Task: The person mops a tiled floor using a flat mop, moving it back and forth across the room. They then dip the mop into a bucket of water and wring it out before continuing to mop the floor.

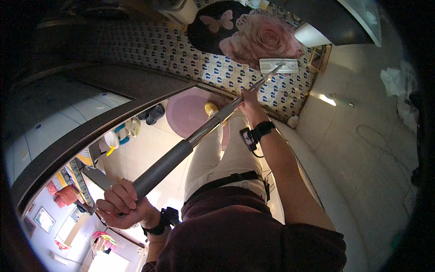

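I hold a flat mop with a long metal pole slanting from lower left to upper right. My left hand [119, 204] is closed around the top end of its dark grey foam grip [164, 168]. Farther down, my right hand [249, 102] wraps the metal pole [205, 131]. The white rectangular mop head [289, 67] lies on flooring patterned with blue footprints [231, 76]. It is against the lower edge of a dark rug [268, 37] printed with a pink rose and a butterfly. The mop head's underside is hidden.
A dark door frame [136, 105] runs across the left. By my yellow shoe [211, 108] lies a round pink mat [183, 108], with dark slippers [155, 114] beside it. A white wall edge [309, 159] runs along my right. A brown tray-like object [320, 57] sits near the mop head.
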The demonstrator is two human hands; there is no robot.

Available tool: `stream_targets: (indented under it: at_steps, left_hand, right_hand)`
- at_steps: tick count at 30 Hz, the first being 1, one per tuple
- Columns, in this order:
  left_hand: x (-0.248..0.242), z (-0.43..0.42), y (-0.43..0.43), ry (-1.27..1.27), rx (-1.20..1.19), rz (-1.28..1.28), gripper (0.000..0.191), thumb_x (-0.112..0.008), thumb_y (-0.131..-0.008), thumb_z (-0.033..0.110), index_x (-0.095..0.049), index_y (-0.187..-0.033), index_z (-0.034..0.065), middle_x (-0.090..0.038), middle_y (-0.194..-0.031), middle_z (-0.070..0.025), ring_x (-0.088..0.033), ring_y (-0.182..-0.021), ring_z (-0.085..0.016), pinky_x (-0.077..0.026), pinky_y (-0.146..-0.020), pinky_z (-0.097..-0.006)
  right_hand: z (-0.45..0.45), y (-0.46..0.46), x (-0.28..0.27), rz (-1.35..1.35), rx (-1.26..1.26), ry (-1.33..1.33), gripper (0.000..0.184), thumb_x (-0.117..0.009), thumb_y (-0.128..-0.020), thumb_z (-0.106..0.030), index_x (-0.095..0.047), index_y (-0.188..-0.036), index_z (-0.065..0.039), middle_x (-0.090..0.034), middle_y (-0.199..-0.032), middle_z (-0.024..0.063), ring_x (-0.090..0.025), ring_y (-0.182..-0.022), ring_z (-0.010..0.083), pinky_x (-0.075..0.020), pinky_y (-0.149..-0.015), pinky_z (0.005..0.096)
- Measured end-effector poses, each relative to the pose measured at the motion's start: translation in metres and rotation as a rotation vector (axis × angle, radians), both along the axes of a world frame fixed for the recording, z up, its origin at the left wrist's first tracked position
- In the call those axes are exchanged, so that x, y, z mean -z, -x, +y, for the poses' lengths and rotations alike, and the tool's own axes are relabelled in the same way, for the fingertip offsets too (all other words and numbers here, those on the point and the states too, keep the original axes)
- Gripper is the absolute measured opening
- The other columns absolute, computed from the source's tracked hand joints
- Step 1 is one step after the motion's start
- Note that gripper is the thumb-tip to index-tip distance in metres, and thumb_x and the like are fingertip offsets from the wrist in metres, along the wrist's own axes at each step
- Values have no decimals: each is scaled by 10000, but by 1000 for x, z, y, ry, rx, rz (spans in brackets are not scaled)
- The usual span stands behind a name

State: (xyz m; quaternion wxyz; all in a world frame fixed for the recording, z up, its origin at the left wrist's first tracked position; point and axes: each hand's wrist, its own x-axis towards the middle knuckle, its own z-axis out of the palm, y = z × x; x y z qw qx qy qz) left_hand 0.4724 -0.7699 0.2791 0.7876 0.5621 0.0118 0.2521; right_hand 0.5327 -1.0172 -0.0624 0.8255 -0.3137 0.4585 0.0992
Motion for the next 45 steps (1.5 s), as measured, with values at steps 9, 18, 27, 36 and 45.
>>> stream_targets:
  at_steps: [9, 18, 27, 36, 45]
  left_hand:
    - [-56, 75, 18, 46, 169, -129, 308, -343, -822, 258, -312, -533, 155, -326, -395, 34, -326, -288, -65, -322, -345, -185]
    - [-54, 76, 9, 241, 295, -307, 335, -476, -766, 260, -340, -478, 152, -406, -355, 32, -413, -281, -38, -406, -302, -171]
    - [31, 57, 18, 231, 562, -18, 338, -470, -799, 248, -351, -500, 144, -419, -391, 20, -446, -318, -94, -408, -319, -228]
    - [-87, 135, 59, -178, -171, -236, 271, -542, -677, 210, -395, -451, 181, -408, -364, 43, -415, -292, -71, -400, -347, -207]
    - [-69, 78, 65, 58, -2, -272, 309, -537, -711, 202, -396, -438, 170, -418, -378, 27, -433, -319, -80, -420, -374, -234]
  right_hand:
    - [111, 68, -7, 239, -81, -331, 281, -379, -806, -67, -220, -1004, -188, -428, -710, 76, -502, -503, 215, -457, -428, 347]
    - [77, 70, -54, 138, 91, -317, 285, -403, -778, -16, -227, -969, -134, -403, -723, 87, -494, -520, 218, -479, -455, 342]
    - [1, 82, 22, 485, 86, -116, 145, -462, -815, -199, -405, -749, -83, -386, -595, 65, -445, -500, 196, -398, -459, 354]
    - [226, 43, -26, 209, -141, -511, 142, -387, -786, -42, -299, -893, -72, -393, -739, 92, -448, -571, 189, -436, -516, 309]
    - [180, 46, -90, 235, -84, -462, 143, -415, -810, -38, -287, -860, -79, -372, -688, 79, -422, -547, 177, -436, -510, 342]
